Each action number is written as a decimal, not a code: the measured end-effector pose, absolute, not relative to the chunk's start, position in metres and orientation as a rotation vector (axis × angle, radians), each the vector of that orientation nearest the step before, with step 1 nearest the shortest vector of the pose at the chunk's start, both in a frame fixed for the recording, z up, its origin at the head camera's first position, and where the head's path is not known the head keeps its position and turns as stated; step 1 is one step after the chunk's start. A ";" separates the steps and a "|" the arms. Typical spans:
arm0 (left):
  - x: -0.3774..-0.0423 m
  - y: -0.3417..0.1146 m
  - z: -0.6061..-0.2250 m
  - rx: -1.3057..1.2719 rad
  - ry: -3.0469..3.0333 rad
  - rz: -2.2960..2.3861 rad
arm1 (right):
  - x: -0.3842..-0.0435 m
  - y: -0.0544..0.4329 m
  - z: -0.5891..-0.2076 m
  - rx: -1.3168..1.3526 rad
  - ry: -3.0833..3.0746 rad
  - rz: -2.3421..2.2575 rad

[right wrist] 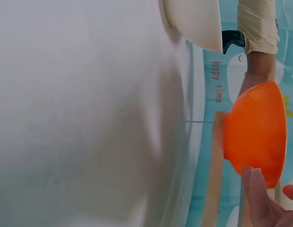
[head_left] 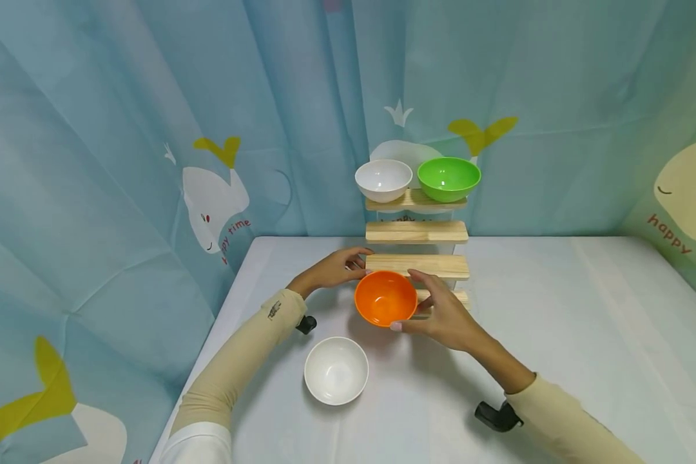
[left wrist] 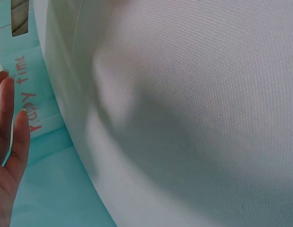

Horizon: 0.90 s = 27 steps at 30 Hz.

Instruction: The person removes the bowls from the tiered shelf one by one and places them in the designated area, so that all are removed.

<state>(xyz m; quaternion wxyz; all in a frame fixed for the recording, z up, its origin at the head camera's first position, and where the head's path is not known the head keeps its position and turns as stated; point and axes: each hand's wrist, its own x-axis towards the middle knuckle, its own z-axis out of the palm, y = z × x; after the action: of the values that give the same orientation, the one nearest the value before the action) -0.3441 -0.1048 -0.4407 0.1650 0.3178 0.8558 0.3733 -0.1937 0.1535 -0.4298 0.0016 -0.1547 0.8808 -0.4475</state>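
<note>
My right hand (head_left: pixel 449 319) pinches the right side of an orange bowl (head_left: pixel 385 298), thumb low at the near side and fingers behind. The bowl is held upright in front of the lower slats of a wooden tiered rack (head_left: pixel 417 265). In the right wrist view, a thumb and fingertips touch the rim side of the orange bowl (right wrist: pixel 257 135). My left hand (head_left: pixel 338 267) is at the left end of a rack slat, its fingertips close to the slat and the bowl. Loosely extended fingers (left wrist: pixel 5 113) show in the left wrist view; whether they press the slat is hidden.
A white bowl (head_left: pixel 336 372) stands on the white table (head_left: pixel 557 335), nearer than the rack. On the rack's top slat sit another white bowl (head_left: pixel 383 179) and a green bowl (head_left: pixel 449 178). A printed blue curtain (head_left: pixel 313 129) hangs behind and at the sides.
</note>
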 end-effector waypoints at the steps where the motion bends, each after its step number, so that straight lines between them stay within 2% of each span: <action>1: -0.344 -0.105 -0.440 0.907 2.436 1.064 | -0.194 0.153 -0.431 -0.483 2.753 -1.414; 27: -0.344 -0.104 -0.441 0.904 2.443 1.056 | -0.201 0.142 -0.446 -0.460 2.735 -1.427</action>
<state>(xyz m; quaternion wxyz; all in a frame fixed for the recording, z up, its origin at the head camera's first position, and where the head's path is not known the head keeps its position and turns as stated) -0.3436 -0.1041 -0.4412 0.1646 0.3172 0.8574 0.3704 -0.2009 0.1418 -0.4463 0.0111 -0.1473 0.8768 -0.4576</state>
